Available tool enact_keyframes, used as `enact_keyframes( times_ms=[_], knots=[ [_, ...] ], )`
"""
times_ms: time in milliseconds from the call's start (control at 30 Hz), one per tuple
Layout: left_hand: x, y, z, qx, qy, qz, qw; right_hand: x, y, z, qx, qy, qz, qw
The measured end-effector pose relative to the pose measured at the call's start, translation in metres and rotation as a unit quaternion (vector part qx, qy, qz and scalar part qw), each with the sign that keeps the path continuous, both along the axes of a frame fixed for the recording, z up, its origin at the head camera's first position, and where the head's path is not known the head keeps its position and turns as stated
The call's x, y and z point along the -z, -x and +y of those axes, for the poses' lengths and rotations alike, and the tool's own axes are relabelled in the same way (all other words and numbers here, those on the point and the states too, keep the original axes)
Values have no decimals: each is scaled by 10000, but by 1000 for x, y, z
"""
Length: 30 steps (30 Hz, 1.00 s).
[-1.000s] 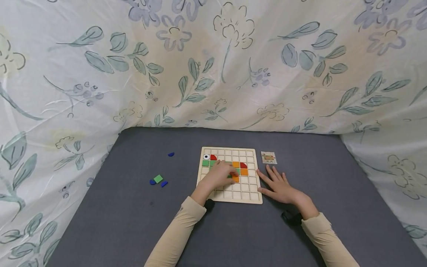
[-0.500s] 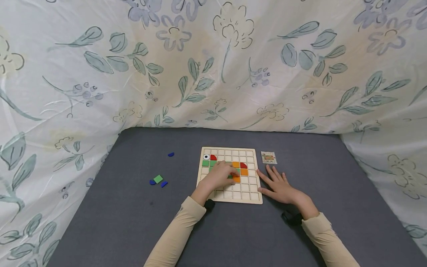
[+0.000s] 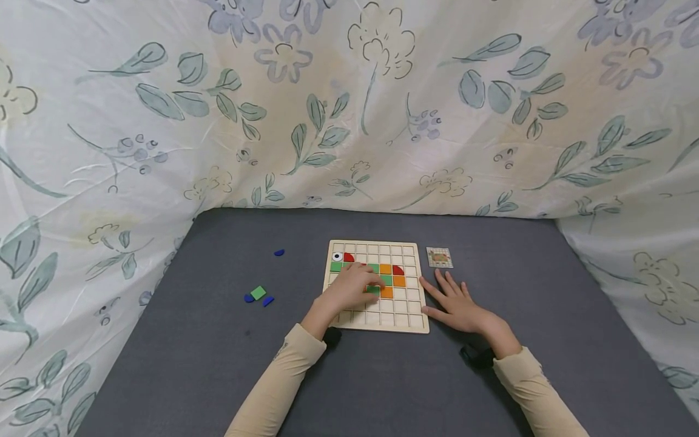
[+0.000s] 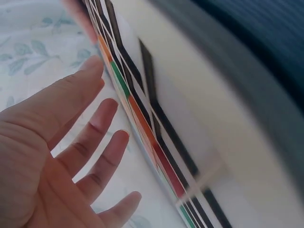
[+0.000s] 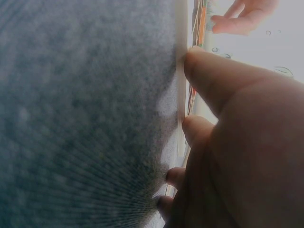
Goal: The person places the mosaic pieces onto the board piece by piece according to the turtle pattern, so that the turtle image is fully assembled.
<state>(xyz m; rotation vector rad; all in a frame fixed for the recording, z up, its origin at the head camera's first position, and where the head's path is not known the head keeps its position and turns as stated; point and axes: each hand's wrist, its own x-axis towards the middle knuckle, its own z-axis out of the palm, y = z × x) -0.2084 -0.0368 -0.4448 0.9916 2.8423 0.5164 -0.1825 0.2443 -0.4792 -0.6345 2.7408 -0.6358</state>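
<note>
A pale wooden grid board [image 3: 405, 308] lies on the dark cloth, with green, orange and red pieces in its squares and a white eye piece [image 3: 337, 257] at its upper left. Over the board's left half hovers my left hand [image 3: 352, 285], its fingers loosely bent and nothing between them in the left wrist view. An orange square [image 3: 386, 292] lies just right of its fingertips. My right hand [image 3: 457, 303] is spread flat at the board's right side. In the right wrist view its thumb [image 5: 199, 64] and index fingertip touch the board's edge.
Left of the board lie a green square [image 3: 258, 293] and several blue pieces [image 3: 268, 301], one blue piece [image 3: 280, 252] farther back. A small picture card [image 3: 439, 258] sits beyond the right hand. A flowered curtain [image 3: 349, 121] hangs behind the table.
My left hand has drawn slightly left and lifted off the orange square, uncovering more green and orange pieces. The right hand stays in place.
</note>
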Motion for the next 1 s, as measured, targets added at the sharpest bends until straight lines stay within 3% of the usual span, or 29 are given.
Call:
enact_keyframes(
  times_ms=[500,1000],
  knots=[
    [0,-4,-47,-405,-41,145,9991,-8,-3,-2,73,-204,-35,9998],
    [2,-19,-101,-998,-132,301,9945,-6,-3,0,57,-131,-38,9999]
  ],
)
